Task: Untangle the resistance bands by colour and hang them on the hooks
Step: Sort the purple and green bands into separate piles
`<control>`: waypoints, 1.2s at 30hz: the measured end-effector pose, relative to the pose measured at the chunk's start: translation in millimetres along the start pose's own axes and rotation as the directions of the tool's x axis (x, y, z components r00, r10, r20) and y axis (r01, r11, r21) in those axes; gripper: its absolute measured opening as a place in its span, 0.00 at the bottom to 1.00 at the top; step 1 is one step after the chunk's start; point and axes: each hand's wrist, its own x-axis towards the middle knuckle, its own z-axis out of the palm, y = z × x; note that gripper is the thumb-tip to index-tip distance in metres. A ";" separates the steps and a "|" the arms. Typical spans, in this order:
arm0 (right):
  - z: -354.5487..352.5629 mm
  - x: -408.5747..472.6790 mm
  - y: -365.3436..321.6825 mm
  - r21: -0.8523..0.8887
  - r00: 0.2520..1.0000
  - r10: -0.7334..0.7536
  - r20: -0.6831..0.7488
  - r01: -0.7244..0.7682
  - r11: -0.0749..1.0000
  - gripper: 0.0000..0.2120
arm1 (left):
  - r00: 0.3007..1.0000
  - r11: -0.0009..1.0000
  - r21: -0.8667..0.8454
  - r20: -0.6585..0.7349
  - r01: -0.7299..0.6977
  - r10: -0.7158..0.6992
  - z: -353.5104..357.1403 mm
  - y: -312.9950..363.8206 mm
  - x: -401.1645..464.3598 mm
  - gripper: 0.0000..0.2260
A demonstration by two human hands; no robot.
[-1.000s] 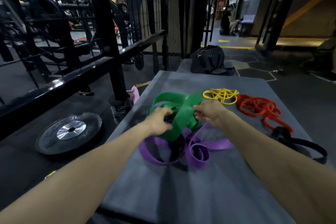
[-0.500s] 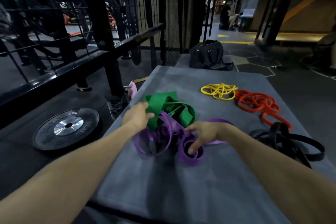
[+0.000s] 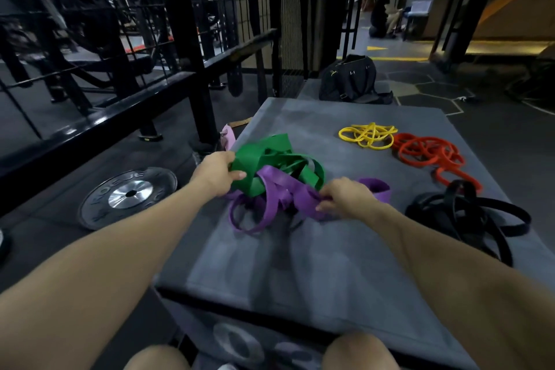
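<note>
Between both hands, on the grey mat (image 3: 330, 249), sits the green/purple tangle. L hand (image 3: 214, 173) grips the green bands (image 3: 270, 159), thumb over the folded edge, fingers curled under. R hand (image 3: 345, 197) pinches a strand of the purple bands (image 3: 285, 189) at its near-right side.

Change vs 0.5 s ago: R hand was lying on the purple loops w/ fingers reaching down into them; now it has a strand pinched and pulled toward the person's right. L hand keeps its hold on green, lifted slightly. Vs 1 s ago both hands were on green, so the R has switched colour. Judgement: pulling apart green from purple has begun, but the purple is still threaded thru the green, so not separated yet.

Far side of R hand: yellow bands (image 3: 368, 135) and red bands (image 3: 429, 153), each its own pile, touching or nearly at the edges. Right of R hand: black bands (image 3: 462, 213), separate pile. Those 3 look sorted by colour already.

Left of L hand, on the floor: weight plate (image 3: 129, 195). Beyond the mat: black bag (image 3: 350, 78). No hooks visible, nothing hung; task looks early–mid.
</note>
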 end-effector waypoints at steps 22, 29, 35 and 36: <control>-132.9 -0.2 -10.4 0.765 0.894 0.332 -0.300 0.018 0.643 0.22 | 0.961 0.985 -0.098 0.251 0.142 -0.114 6.1 54.1 -30.1 0.15; -137.1 -11.0 15.4 0.863 0.890 0.370 -0.266 0.049 0.503 0.15 | 0.963 0.932 -0.299 0.233 0.203 -0.135 47.7 90.6 -10.6 0.27; -139.2 -13.6 44.0 0.943 0.845 0.469 -0.257 0.114 0.312 0.11 | 0.966 0.835 -0.486 0.154 0.258 -0.209 47.6 87.3 7.3 0.25; -140.9 -12.8 46.6 0.953 0.832 0.492 -0.255 0.131 0.273 0.09 | 0.968 0.820 -0.514 0.136 0.251 -0.211 39.9 81.2 15.6 0.25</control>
